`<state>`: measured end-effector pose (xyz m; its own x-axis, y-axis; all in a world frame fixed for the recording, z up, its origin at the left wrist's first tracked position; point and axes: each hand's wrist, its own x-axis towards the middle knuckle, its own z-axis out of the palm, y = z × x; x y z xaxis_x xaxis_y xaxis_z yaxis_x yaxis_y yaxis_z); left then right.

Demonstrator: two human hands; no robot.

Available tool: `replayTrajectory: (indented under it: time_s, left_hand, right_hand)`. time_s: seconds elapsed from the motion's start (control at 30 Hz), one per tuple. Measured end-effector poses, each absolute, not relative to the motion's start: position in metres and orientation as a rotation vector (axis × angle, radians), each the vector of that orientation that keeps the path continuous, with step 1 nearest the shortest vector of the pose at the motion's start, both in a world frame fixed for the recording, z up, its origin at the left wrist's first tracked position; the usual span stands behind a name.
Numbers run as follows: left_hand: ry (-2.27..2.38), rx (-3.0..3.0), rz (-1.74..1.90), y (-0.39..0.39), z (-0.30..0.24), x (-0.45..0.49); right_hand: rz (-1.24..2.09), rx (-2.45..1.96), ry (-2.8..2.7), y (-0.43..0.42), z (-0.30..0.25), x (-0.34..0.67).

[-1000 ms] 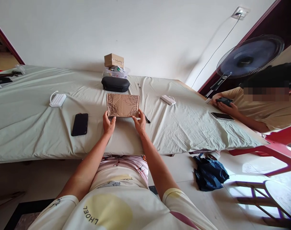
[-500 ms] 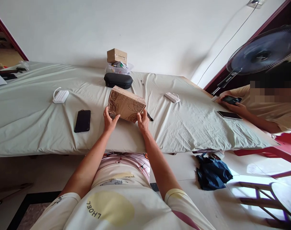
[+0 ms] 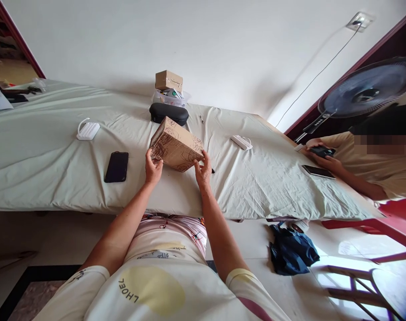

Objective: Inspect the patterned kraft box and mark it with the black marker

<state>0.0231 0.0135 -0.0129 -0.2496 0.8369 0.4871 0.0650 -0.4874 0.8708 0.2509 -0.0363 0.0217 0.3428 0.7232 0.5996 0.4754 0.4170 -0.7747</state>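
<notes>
Gripping brown cardboard box with dark scribbled drawings (image 3: pixel 176 145): left hand (image 3: pixel 153 167) clasps near-left corner, right hand (image 3: pixel 203 168) pinches near-right corner; box tilted, lifted above pale green wrinkled sheet-covered table (image 3: pixel 38 151). Black pen (image 3: pixel 211 170) just past right hand. Black glossy flat phone (image 3: pixel 116 166) left of box; black oval zip case (image 3: pixel 168 113) beyond

We count two cardboard boxes (image 3: pixel 176 145) (image 3: pixel 169 80), two white chargers (image 3: pixel 88 130) (image 3: pixel 241 142) and two flat phones (image 3: pixel 116 166) (image 3: pixel 318 171) around one black case (image 3: pixel 168 113).
</notes>
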Motion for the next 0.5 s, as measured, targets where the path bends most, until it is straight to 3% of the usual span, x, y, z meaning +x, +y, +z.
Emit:
replayTrajectory:
  time_s: [0.5]
  left_hand:
    - [0.944, 1.329, 1.767, 0.0117, -0.0094, 0.0277]
  right_hand:
    - [0.514, -1.012, -1.163, -0.0323, 0.0182, 0.2498]
